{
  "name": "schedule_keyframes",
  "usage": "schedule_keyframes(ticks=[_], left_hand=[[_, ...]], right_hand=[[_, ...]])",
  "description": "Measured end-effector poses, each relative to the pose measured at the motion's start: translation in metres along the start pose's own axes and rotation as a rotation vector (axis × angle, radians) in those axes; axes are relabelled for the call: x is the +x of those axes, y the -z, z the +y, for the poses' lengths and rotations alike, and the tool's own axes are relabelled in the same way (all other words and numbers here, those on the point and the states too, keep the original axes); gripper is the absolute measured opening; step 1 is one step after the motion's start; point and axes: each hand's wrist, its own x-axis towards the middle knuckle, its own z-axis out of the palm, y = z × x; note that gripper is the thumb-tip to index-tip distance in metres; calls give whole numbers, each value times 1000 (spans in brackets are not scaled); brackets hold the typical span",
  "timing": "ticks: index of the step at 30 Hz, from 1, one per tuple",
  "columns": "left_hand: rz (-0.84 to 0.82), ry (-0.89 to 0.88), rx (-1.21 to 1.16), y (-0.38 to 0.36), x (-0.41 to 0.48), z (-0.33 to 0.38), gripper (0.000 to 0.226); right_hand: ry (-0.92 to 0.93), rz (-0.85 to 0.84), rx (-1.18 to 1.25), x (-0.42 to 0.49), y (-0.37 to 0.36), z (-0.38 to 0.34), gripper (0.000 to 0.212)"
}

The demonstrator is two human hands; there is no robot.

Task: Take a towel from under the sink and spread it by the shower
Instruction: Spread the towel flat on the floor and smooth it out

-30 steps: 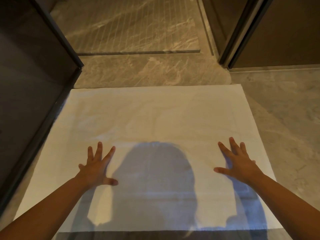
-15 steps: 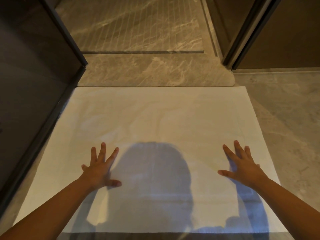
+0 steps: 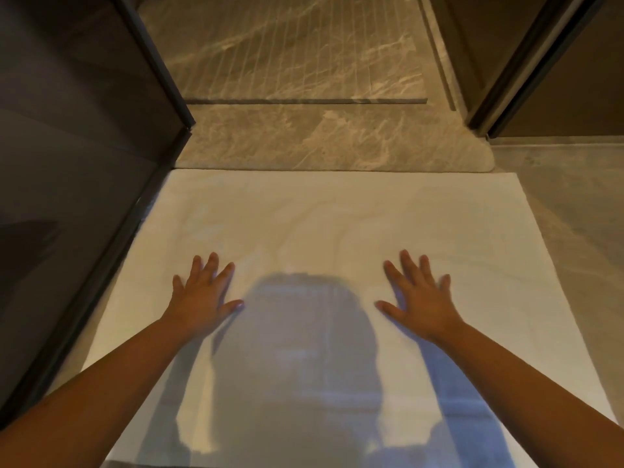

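Two flat hands [image 3: 202, 295] on rectangular towel [image 3: 337, 214]

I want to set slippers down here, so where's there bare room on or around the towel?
Free: the far half of the towel, between your fingers and the marble sill; the shadowed stretch between left hand and right hand; the grey floor right of the towel. Tight: its left edge lies against the dark framed panel.

The towel [image 3: 337, 214] is showing plain white, the floor [image 3: 320, 140] is running brown with pale marble veins, and the door frame [image 3: 157, 62] is looking black.
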Motion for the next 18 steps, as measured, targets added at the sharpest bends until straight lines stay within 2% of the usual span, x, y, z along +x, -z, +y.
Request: schedule_keyframes(ticks=[5,13,18], left_hand=[[47,14,-24,11,35,-17,70],[355,48,-125,-16,41,-42,76],[354,59,-121,-18,42,-45,74]], right_hand=[[160,60,4,48,2,-76,72],[310,94,102,102,2,-176,66],[356,84,27,120,-5,-224,65]])
